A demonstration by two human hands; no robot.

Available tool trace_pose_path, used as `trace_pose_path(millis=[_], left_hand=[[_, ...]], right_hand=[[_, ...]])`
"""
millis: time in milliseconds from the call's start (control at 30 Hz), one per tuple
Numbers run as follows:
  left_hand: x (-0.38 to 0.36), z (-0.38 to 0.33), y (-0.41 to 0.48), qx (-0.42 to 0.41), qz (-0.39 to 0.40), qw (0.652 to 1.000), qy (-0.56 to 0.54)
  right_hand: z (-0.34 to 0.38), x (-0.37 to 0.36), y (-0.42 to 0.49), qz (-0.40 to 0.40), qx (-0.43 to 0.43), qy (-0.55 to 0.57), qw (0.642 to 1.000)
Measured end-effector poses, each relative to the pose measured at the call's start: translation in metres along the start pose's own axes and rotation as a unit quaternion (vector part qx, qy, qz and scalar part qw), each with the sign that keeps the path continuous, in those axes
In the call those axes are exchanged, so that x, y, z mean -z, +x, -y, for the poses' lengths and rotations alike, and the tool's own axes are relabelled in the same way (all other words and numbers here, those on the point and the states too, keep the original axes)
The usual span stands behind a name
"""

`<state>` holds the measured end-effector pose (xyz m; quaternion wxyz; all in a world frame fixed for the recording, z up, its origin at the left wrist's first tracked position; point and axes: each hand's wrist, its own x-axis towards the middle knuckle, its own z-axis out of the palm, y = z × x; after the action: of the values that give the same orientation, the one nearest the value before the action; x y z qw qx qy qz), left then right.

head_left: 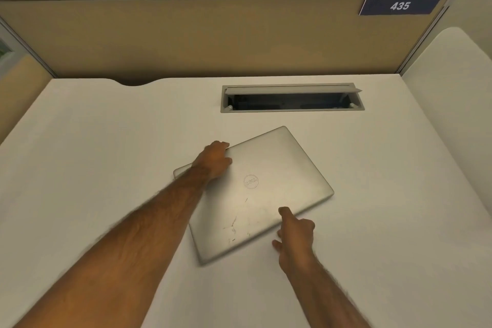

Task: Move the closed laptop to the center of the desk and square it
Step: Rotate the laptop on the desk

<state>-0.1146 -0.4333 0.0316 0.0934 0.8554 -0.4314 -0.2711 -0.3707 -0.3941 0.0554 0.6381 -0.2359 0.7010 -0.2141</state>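
A closed silver laptop (pixel 262 194) lies flat on the white desk (pixel 93 168), near the middle, turned clockwise so its edges run at an angle to the desk's edges. My left hand (pixel 215 158) grips its far left edge, fingers curled over the rim and thumb on the lid. At the laptop's near right edge is my right hand (pixel 294 231), with one finger on the lid and the others against the side.
An open cable tray (pixel 291 100) is set into the desk just behind the laptop. A tan partition (pixel 186 40) with a blue 435 sign (pixel 399 5) stands along the desk's back edge. A white side panel (pixel 452 88) rises on the right.
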Motion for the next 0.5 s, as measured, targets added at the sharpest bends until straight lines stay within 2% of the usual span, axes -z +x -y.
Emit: trace_pose_path(millis=[167,333,500], left_hand=[[0.000,-0.011,0.007,0.003,0.001,1.000,0.005],[-0.003,-0.017,0.009,0.020,-0.002,1.000,0.013],[-0.006,-0.021,0.009,0.043,-0.021,0.999,-0.011]], right_hand=[[0.007,-0.012,-0.007,0.041,-0.034,0.062,0.997],[0.004,-0.007,-0.004,0.045,-0.068,0.098,0.992],[0.002,-0.006,-0.002,0.028,-0.063,0.098,0.993]])
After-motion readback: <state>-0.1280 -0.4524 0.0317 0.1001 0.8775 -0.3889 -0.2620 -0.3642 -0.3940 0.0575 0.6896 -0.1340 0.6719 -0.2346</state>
